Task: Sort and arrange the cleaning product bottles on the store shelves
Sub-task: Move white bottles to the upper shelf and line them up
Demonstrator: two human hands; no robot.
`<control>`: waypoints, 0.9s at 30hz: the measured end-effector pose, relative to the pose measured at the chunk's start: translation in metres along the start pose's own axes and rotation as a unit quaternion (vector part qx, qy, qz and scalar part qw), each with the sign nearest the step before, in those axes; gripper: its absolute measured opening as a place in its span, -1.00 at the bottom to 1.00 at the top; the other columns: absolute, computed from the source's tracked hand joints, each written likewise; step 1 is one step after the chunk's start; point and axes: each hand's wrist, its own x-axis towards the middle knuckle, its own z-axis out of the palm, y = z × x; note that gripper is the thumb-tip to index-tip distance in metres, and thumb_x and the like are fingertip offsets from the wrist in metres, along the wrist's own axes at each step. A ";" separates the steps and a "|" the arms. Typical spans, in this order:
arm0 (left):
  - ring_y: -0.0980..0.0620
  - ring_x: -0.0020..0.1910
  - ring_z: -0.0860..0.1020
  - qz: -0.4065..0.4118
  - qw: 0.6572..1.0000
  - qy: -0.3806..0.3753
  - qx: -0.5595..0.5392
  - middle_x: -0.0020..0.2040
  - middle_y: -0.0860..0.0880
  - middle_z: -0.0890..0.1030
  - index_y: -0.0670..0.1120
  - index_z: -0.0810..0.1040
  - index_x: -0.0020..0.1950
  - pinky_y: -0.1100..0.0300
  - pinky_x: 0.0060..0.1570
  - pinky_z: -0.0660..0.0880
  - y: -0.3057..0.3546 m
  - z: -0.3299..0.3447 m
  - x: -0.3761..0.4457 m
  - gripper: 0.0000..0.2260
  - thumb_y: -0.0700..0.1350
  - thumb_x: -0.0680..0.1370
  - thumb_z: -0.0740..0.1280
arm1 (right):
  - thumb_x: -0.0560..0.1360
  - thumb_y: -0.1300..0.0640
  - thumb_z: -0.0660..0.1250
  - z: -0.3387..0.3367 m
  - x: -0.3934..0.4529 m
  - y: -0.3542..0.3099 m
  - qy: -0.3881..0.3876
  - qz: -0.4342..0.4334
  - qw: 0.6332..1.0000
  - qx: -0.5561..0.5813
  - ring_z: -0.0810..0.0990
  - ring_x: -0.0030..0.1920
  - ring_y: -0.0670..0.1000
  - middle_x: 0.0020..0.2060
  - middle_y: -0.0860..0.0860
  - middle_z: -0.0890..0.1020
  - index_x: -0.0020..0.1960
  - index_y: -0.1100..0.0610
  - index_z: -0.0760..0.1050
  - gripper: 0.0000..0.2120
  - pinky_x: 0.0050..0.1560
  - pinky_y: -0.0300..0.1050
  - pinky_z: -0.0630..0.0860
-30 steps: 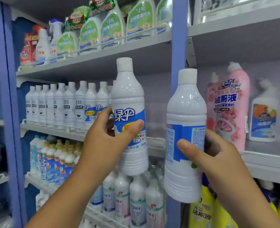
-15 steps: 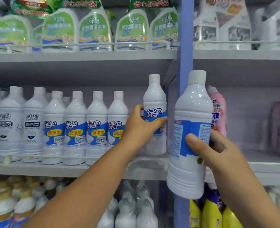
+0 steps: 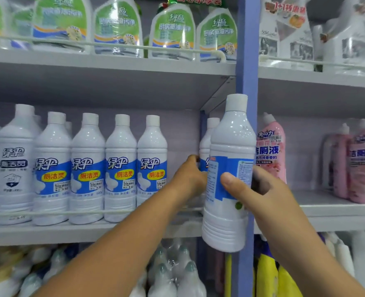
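Head view shows the right hand wrapped around 1 white bottle with a blue label, thumb on the front and fingers behind. This bottle is up in the air, tilted a little, in front of the blue shelf post. Its back label faces us.

Just to the left, the left hand grips a second white bottle at its blue label. This one is at the right end of the middle shelf, partly hidden behind the first bottle. I cannot tell if its bottom touches the shelf.

Left of that, past a gap, 4 white bottles with blue and yellow labels stand upright in a row. More stand behind them. Further left stands 1 white bottle with a dark label, and the edge of another at the frame side.

On the top shelf sit at least 4 clear bottles with green labels. On the right side of the post stand 3 pink bottles. Low down are 3 yellow bottles and some blurry white bottles with grey caps.
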 end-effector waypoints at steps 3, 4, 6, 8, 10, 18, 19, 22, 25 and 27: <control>-0.06 0.03 0.70 0.046 0.996 0.070 -0.034 0.07 -0.03 0.72 -0.05 0.61 0.18 -0.09 0.17 0.62 0.019 -0.036 -0.009 -0.67 0.15 0.59 0.34 | 0.32 -0.09 0.45 0.007 0.005 -0.002 -0.018 -0.005 1.000 0.004 0.73 -0.01 -0.12 -0.04 -0.14 0.76 0.13 -0.05 0.65 -0.61 -0.02 -0.25 0.65; -0.07 0.00 0.72 0.063 0.989 0.097 -0.088 0.05 -0.04 0.73 -0.05 0.60 0.17 -0.07 0.13 0.65 0.030 -0.050 -0.015 -0.70 0.15 0.64 0.29 | 0.32 -0.10 0.45 0.009 0.007 -0.003 -0.025 -0.005 1.000 0.004 0.73 -0.03 -0.13 -0.05 -0.15 0.76 0.12 -0.05 0.65 -0.61 -0.05 -0.28 0.64; -0.04 -0.09 0.74 0.106 0.979 0.105 -0.136 -0.02 -0.04 0.75 -0.06 0.62 0.16 0.03 -0.05 0.70 0.057 -0.075 -0.032 -0.68 0.15 0.67 0.25 | 0.35 -0.11 0.46 0.015 0.015 -0.008 -0.043 -0.007 0.999 -0.008 0.72 -0.04 -0.16 -0.05 -0.17 0.75 0.12 -0.06 0.64 -0.64 -0.10 -0.32 0.62; -0.01 -0.12 0.74 0.145 0.983 0.066 -0.095 -0.07 -0.04 0.76 -0.07 0.65 0.12 0.13 -0.20 0.68 0.080 -0.092 -0.045 -0.65 0.18 0.64 0.28 | 0.42 -0.09 0.47 0.022 0.026 -0.011 -0.056 -0.009 0.998 -0.025 0.72 -0.02 -0.18 -0.03 -0.18 0.75 0.15 -0.06 0.63 -0.67 -0.08 -0.30 0.62; 0.01 -0.10 0.74 0.164 0.984 0.046 -0.049 -0.06 -0.03 0.76 -0.06 0.68 0.09 0.17 -0.19 0.65 0.095 -0.100 -0.047 -0.64 0.22 0.60 0.32 | 0.46 -0.11 0.47 0.029 0.039 -0.013 -0.058 -0.011 0.997 -0.050 0.71 -0.04 -0.20 -0.03 -0.19 0.74 0.18 -0.08 0.62 -0.69 -0.11 -0.31 0.59; -0.11 0.01 0.72 0.156 0.983 0.050 0.088 0.02 -0.14 0.74 -0.09 0.71 0.05 0.08 0.04 0.67 0.119 -0.122 -0.013 -0.68 0.16 0.58 0.40 | 0.50 -0.22 0.42 0.040 0.077 -0.021 -0.093 0.039 0.986 -0.133 0.67 -0.20 -0.23 -0.11 -0.14 0.73 0.14 -0.10 0.60 -0.71 -0.29 -0.33 0.55; -0.09 -0.01 0.70 0.152 0.981 0.060 0.103 0.02 -0.12 0.74 -0.07 0.72 0.03 0.08 0.07 0.63 0.119 -0.124 -0.009 -0.68 0.18 0.58 0.40 | 0.49 -0.25 0.41 0.041 0.082 -0.024 -0.099 0.047 0.981 -0.161 0.66 -0.22 -0.23 -0.13 -0.14 0.72 0.14 -0.10 0.59 -0.68 -0.31 -0.34 0.54; -0.08 0.01 0.67 0.141 0.980 0.081 0.113 0.00 -0.09 0.73 -0.05 0.72 -0.02 0.06 0.15 0.58 0.114 -0.129 0.006 -0.66 0.21 0.58 0.38 | 0.46 -0.32 0.40 0.038 0.095 -0.045 -0.093 0.032 0.963 -0.253 0.65 -0.13 -0.22 -0.02 -0.17 0.67 0.27 -0.08 0.51 -0.52 -0.25 -0.28 0.54; -0.05 -0.01 0.66 0.139 0.981 0.081 0.110 -0.06 -0.01 0.72 -0.03 0.71 -0.05 0.08 0.15 0.56 0.107 -0.130 0.020 -0.69 0.19 0.59 0.38 | 0.55 -0.27 0.32 0.031 0.109 -0.068 -0.010 -0.048 0.953 -0.298 0.59 0.16 -0.08 0.23 -0.10 0.59 0.48 0.00 0.38 -0.41 0.01 -0.17 0.51; -0.01 0.00 0.65 0.133 0.980 0.074 0.126 -0.04 0.00 0.72 -0.04 0.71 0.01 0.07 0.15 0.55 0.102 -0.130 0.027 -0.68 0.20 0.58 0.38 | 0.63 -0.16 0.27 0.031 0.117 -0.078 0.030 -0.079 0.942 -0.326 0.54 0.26 -0.01 0.34 -0.02 0.54 0.50 0.05 0.37 -0.49 0.11 -0.16 0.43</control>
